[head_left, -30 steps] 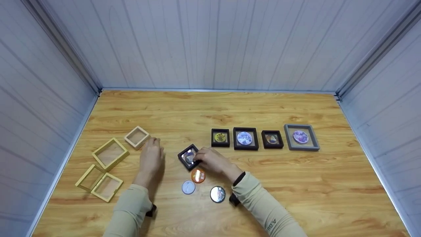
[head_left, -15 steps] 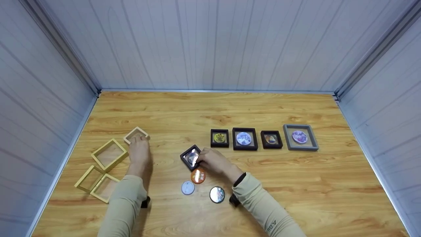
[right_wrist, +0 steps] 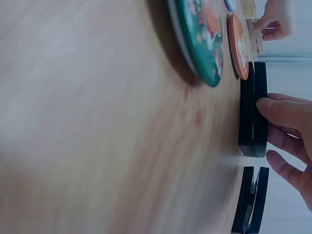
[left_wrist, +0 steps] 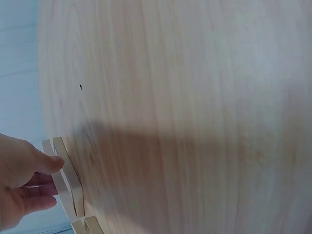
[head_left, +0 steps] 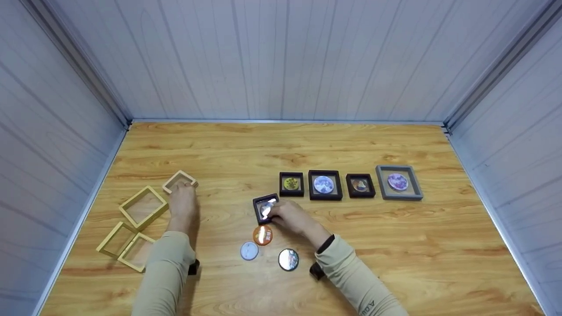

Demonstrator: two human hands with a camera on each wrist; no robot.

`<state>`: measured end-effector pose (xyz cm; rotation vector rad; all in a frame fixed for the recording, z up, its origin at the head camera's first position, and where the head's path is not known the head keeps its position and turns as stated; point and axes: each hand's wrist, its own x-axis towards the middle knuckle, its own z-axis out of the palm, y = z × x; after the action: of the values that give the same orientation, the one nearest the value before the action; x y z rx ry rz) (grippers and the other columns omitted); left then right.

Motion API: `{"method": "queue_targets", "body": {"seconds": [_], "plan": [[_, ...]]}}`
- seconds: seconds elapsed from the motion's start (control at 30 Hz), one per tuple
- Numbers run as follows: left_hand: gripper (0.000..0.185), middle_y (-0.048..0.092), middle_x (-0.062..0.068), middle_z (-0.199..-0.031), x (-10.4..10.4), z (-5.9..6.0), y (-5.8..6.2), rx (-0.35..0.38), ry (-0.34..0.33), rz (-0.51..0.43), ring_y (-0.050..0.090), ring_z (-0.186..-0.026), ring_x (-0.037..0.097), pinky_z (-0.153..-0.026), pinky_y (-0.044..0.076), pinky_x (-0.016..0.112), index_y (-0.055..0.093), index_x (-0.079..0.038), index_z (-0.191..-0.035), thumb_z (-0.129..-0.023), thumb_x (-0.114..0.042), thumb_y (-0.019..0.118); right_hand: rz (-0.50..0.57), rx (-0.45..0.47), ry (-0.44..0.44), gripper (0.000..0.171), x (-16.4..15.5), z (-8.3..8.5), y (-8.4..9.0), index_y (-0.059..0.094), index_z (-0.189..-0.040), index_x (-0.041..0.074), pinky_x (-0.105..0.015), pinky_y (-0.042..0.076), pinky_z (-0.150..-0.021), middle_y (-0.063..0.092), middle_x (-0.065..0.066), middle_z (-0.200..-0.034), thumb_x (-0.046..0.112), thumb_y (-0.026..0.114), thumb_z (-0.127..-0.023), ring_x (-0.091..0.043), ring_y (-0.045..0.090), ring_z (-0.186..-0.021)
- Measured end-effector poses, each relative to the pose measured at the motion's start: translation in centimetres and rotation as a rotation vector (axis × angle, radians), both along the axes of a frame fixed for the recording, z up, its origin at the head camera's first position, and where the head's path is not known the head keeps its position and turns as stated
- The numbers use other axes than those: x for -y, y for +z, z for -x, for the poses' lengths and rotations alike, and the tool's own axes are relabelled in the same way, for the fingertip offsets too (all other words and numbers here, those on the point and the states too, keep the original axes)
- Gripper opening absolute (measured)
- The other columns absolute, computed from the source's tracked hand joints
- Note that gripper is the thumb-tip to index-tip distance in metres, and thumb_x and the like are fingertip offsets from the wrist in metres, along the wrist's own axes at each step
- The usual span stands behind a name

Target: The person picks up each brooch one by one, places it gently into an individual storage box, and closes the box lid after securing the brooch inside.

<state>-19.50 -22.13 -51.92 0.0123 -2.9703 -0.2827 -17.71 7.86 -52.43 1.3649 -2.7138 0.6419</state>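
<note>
In the head view my left hand (head_left: 182,206) reaches over the small beige display frame (head_left: 189,176) and grips its near edge. The left wrist view shows the thumb on the frame's front side and the fingers behind it. My right hand (head_left: 294,216) holds the right edge of a small black display frame (head_left: 256,212) with a round badge inside, partly hidden by glare. Its thumb lies along the black side in the right wrist view. Just below are an orange badge (head_left: 262,235), a badge with its white back up (head_left: 249,251) and a dark-rimmed shiny badge (head_left: 288,260).
On the right runs a row of badge-filled frames: a black one with a yellow badge (head_left: 291,184), a larger black one (head_left: 325,184), a small black one (head_left: 361,185) and a grey one (head_left: 417,193). At left lie a yellow frame (head_left: 153,217) and an unfolded yellow frame (head_left: 109,236).
My left hand has moved left from beside the beige frame onto it and taken its near edge. My right hand has drawn the black frame rightward and turned it, bringing it near the row.
</note>
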Motion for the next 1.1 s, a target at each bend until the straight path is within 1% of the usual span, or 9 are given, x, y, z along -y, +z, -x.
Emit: {"method": "queue_targets", "body": {"seconds": [0.13, 0.23, 0.4, 0.53, 0.63, 0.7, 0.87, 1.03, 1.1], "plan": [[0.024, 0.051, 0.03, -0.087, -0.3, -0.1, -0.1, -0.005, -0.007, -0.014, 0.054, -0.078, 0.039, -0.066, 0.049, 0.043, 0.05, 0.023, -0.097, -0.075, 0.015, 0.049, 0.022, 0.018, -0.007, 0.01, -0.6, -0.4, -0.1, 0.068, -0.086, 0.009, -0.025, 0.046, -0.075, 0.063, -0.002, -0.085, 0.006, 0.066, -0.077, -0.016, 0.058, -0.081], [0.024, 0.052, 0.03, -0.086, -0.8, -0.3, -0.3, -0.041, -0.005, -0.014, 0.055, -0.076, 0.039, -0.065, 0.05, 0.043, 0.051, 0.023, -0.098, -0.075, 0.016, 0.049, 0.043, 0.026, -0.014, 0.011, -1.0, -0.6, -0.2, 0.068, -0.085, 0.009, -0.026, 0.046, -0.076, 0.063, -0.002, -0.086, 0.004, 0.066, -0.076, -0.016, 0.058, -0.082], [0.022, 0.054, 0.026, -0.084, -1.8, -0.5, -0.6, -0.124, -0.009, -0.017, 0.054, -0.077, 0.038, -0.067, 0.047, 0.044, 0.056, 0.018, -0.094, -0.074, 0.013, 0.049, 0.046, 0.04, -0.04, 0.012, -1.7, -1.0, -0.2, 0.068, -0.086, 0.009, -0.027, 0.046, -0.077, 0.064, -0.003, -0.085, 0.003, 0.066, -0.075, -0.017, 0.059, -0.081], [0.019, 0.055, 0.025, -0.084, -2.5, -0.8, -0.8, -0.127, -0.032, -0.033, 0.054, -0.078, 0.038, -0.067, 0.048, 0.045, 0.057, 0.016, -0.092, -0.074, 0.013, 0.049, 0.034, 0.056, -0.059, 0.012, -2.3, -1.5, -0.1, 0.068, -0.088, 0.007, -0.027, 0.046, -0.077, 0.064, -0.004, -0.086, 0.005, 0.065, -0.076, -0.018, 0.059, -0.082], [0.016, 0.055, 0.023, -0.082, -3.1, -1.2, -0.7, -0.113, -0.063, -0.033, 0.054, -0.076, 0.038, -0.064, 0.048, 0.045, 0.058, 0.014, -0.088, -0.075, 0.012, 0.05, 0.035, 0.071, -0.076, 0.013, -2.8, -1.8, 0.0, 0.068, -0.089, 0.007, -0.027, 0.046, -0.077, 0.064, -0.004, -0.087, 0.004, 0.065, -0.076, -0.017, 0.059, -0.082], [0.013, 0.054, 0.023, -0.08, -3.6, -1.5, -0.6, -0.12, -0.091, -0.041, 0.054, -0.074, 0.038, -0.062, 0.048, 0.044, 0.058, 0.014, -0.084, -0.074, 0.013, 0.051, 0.036, 0.078, -0.088, 0.014, -3.1, -2.0, 0.0, 0.068, -0.089, 0.008, -0.027, 0.046, -0.078, 0.064, -0.003, -0.087, 0.004, 0.065, -0.076, -0.017, 0.059, -0.082], [0.01, 0.053, 0.02, -0.076, -4.8, -2.1, -0.6, -0.169, -0.154, -0.072, 0.054, -0.07, 0.036, -0.062, 0.048, 0.043, 0.059, 0.013, -0.078, -0.071, 0.014, 0.052, 0.027, 0.076, -0.106, 0.015, -3.9, -2.5, 0.1, 0.068, -0.091, 0.008, -0.028, 0.047, -0.077, 0.065, -0.004, -0.088, 0.004, 0.065, -0.076, -0.017, 0.059, -0.083], [0.008, 0.052, 0.017, -0.072, -6.0, -2.7, -0.7, -0.212, -0.194, -0.103, 0.055, -0.064, 0.034, -0.055, 0.049, 0.042, 0.059, 0.01, -0.076, -0.072, 0.014, 0.053, 0.039, 0.078, -0.112, 0.015, -4.8, -2.9, 0.0, 0.068, -0.09, 0.006, -0.029, 0.047, -0.077, 0.065, -0.005, -0.089, 0.003, 0.066, -0.075, -0.018, 0.059, -0.083], [0.007, 0.052, 0.016, -0.072, -6.5, -3.0, -0.7, -0.214, -0.206, -0.115, 0.055, -0.062, 0.034, -0.054, 0.048, 0.041, 0.059, 0.01, -0.076, -0.074, 0.013, 0.053, 0.044, 0.071, -0.106, 0.015, -5.2, -3.1, -0.1, 0.068, -0.09, 0.006, -0.029, 0.047, -0.077, 0.065, -0.005, -0.089, 0.003, 0.066, -0.075, -0.018, 0.059, -0.083]]}}
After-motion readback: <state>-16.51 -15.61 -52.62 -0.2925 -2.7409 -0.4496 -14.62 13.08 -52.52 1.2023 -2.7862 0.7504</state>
